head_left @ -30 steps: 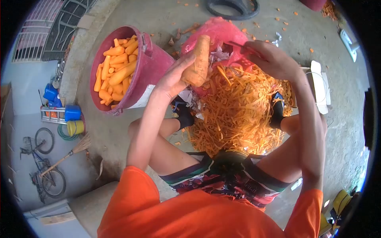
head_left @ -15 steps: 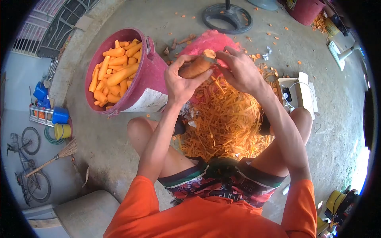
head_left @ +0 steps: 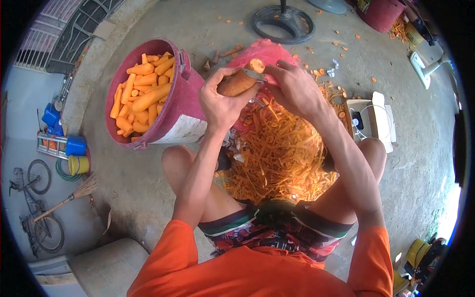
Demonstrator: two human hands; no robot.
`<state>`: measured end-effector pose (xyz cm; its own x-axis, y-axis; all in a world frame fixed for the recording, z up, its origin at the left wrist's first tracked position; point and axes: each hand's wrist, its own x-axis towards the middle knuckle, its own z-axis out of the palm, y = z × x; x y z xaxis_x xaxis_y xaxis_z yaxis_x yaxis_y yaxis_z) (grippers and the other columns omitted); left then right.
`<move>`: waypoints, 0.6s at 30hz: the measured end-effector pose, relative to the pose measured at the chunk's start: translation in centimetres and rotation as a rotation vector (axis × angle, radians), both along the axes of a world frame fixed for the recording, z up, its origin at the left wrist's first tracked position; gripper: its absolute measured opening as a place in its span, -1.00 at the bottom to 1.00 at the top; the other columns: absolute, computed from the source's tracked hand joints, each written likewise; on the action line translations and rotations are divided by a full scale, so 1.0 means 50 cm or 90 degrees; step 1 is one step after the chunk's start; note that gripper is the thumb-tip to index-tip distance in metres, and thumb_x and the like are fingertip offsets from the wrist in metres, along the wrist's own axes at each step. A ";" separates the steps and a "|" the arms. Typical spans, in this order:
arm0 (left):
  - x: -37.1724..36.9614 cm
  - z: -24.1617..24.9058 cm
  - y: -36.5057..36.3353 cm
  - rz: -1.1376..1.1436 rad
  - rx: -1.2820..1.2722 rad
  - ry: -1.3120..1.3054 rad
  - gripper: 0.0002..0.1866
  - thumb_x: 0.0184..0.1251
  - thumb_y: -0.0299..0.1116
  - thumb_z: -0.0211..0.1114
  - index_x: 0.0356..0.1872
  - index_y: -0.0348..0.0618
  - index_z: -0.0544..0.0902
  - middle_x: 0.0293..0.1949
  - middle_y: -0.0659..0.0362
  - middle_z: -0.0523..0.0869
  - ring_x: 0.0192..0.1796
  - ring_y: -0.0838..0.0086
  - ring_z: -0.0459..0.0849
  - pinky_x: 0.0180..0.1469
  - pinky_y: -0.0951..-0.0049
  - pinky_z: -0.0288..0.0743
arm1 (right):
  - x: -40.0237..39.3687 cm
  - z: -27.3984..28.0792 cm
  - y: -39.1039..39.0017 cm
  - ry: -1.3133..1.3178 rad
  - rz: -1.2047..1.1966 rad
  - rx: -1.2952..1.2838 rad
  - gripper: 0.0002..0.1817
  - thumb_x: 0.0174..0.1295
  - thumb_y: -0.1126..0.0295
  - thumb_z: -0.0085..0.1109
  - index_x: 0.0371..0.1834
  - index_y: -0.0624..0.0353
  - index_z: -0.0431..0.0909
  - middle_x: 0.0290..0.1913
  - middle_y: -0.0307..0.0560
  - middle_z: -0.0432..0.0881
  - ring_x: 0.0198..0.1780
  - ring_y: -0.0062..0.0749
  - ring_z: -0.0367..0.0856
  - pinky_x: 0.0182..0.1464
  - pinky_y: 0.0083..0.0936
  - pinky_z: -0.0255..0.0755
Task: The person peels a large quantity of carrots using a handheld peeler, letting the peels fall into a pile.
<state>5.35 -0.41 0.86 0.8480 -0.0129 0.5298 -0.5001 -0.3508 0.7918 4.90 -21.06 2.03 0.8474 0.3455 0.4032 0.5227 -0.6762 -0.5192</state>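
Observation:
My left hand is wrapped round a thick unpeeled carrot, whose pale orange cut end points up and away from me. In my right hand is a small knife with a flat grey blade and a reddish handle mostly hidden by the fingers. The blade lies against the carrot just below its cut end. Under both hands spreads a big heap of orange carrot peelings. A pink mesh sack lies right behind the hands.
A large maroon tub of peeled carrots leans at the left. At the right stands an open white box with a cable. A round black stand base is at the back. Carrot slices dot the concrete floor.
Both hands have shifted slightly left with the carrot and knife. More of the grey blade now shows across the carrot near its cut end.

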 end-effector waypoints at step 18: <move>-0.003 -0.022 0.037 -0.205 -0.324 0.177 -0.57 0.35 -0.22 0.52 0.12 -0.24 0.64 -0.06 0.20 0.77 -0.05 0.53 0.75 0.06 0.46 0.62 | 0.105 -0.064 -0.144 0.051 -0.231 -0.126 -0.71 0.39 0.18 0.26 -0.15 0.22 0.69 -0.25 0.30 0.75 -0.20 0.27 0.75 -0.11 0.06 0.65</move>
